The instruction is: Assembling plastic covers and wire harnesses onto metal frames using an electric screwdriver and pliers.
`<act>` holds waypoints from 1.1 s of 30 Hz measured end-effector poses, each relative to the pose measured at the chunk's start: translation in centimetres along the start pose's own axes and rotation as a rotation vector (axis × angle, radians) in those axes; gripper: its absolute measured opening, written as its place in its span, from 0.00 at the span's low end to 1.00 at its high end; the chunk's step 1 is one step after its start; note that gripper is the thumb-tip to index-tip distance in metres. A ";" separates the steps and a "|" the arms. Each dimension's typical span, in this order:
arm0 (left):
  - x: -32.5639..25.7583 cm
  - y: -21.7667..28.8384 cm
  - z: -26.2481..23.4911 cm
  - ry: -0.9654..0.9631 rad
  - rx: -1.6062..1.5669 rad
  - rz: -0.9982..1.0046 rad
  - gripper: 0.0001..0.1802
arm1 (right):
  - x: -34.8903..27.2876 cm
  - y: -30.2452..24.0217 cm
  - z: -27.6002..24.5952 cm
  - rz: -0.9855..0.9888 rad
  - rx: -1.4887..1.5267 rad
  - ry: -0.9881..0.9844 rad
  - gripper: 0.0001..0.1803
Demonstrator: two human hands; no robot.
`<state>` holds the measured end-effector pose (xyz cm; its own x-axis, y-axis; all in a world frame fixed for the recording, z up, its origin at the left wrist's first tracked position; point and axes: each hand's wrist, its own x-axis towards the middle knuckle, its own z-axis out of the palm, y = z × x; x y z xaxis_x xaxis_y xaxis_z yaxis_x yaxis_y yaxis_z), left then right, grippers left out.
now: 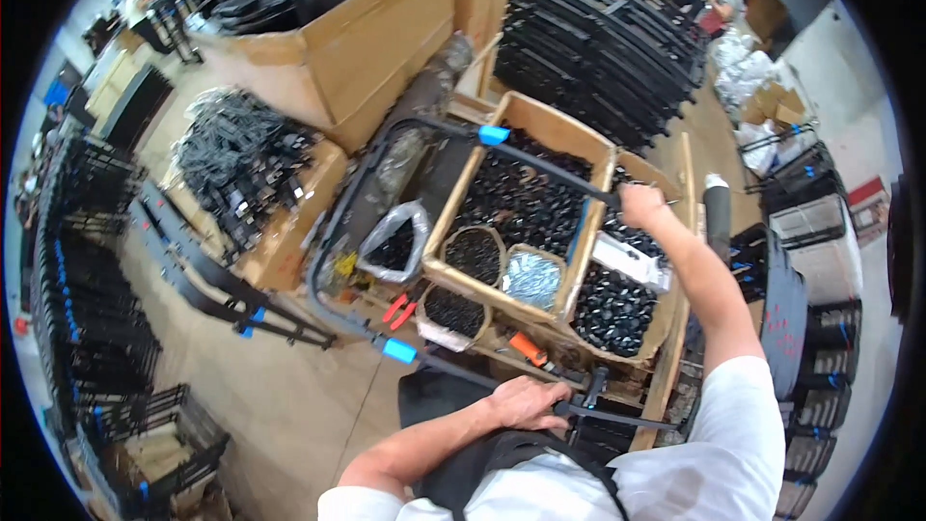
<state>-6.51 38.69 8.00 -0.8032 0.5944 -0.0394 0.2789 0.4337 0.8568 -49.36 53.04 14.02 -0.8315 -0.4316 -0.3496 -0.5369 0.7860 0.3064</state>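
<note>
A bent black tubular frame (pixel 321 249), U-shaped with bright blue tape bands on it, spans the parts bins in front of me. My right hand (pixel 640 205) is closed around the end of its far arm, above the bins. Close to my body, my left hand (pixel 526 403) grips the near arm, its fingers wrapped over the tube. Beneath the frame sits a wooden tray (pixel 444 270) of small black parts. Inside it are a tub of dark fasteners (pixel 474 257) and a small box of silvery fasteners (pixel 532 278).
Red-handled pliers (pixel 397 312) and an orange-bodied tool (pixel 528 348) lie by the tray's near edge. A bag-lined bin (pixel 394 241) stands left of it, a carton of black pieces (pixel 617 309) right. Large cardboard boxes (pixel 376 39) and stacked black frames (pixel 598 29) rise behind.
</note>
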 end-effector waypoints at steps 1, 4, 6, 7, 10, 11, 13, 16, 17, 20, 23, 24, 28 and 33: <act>0.2 -0.1 -0.3 -0.013 0.010 -0.004 0.31 | 0.5 0.4 -0.3 -0.008 -0.173 -0.160 0.16; 0.2 -0.3 -0.5 -0.039 -0.029 -0.019 0.31 | -0.2 -0.4 -1.0 0.074 0.016 0.037 0.19; 0.4 0.1 0.1 -0.019 -0.025 -0.017 0.31 | 0.5 1.0 1.6 0.010 -0.027 0.064 0.19; 0.3 0.1 0.1 -0.025 -0.035 0.001 0.31 | 1.2 1.7 1.5 -0.014 -0.163 -0.121 0.19; -0.4 -0.3 -0.5 0.006 -0.028 -0.020 0.32 | 0.9 -1.3 -0.5 -0.034 -0.036 0.045 0.17; -0.3 0.0 -0.4 -0.012 -0.028 0.003 0.32 | 0.2 -1.1 0.0 -0.010 0.034 0.154 0.17; 0.2 0.2 -0.7 -0.057 -0.034 -0.032 0.31 | 1.5 1.0 2.8 -0.046 0.006 0.212 0.23; 0.7 -0.6 1.2 0.053 0.080 0.085 0.32 | 1.9 1.9 3.1 0.098 0.102 0.131 0.40; 0.6 -1.0 1.7 0.157 0.100 0.164 0.32 | 1.4 1.0 1.8 0.145 0.088 0.121 0.41; 0.4 0.2 1.0 0.216 0.202 0.171 0.29 | 0.2 -1.0 -0.2 0.149 0.086 0.141 0.38; 1.6 0.5 1.3 0.043 0.170 0.060 0.24 | 0.5 0.6 0.8 0.005 0.024 0.130 0.37; 1.5 1.1 0.9 -0.009 0.180 0.014 0.23 | 0.0 -0.6 -1.0 -0.004 -0.009 0.032 0.35; 2.1 1.8 0.8 -0.028 0.193 0.068 0.18 | 0.6 0.8 0.6 -0.015 0.044 0.138 0.28; 2.1 1.7 0.8 0.046 0.240 0.166 0.17 | 2.9 0.2 1.8 -0.075 0.014 0.190 0.20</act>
<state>-7.25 41.25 8.98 -0.7577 0.6416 0.1192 0.5207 0.4843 0.7031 -51.62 52.78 11.44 -0.8021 -0.5638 -0.1971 -0.5972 0.7542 0.2731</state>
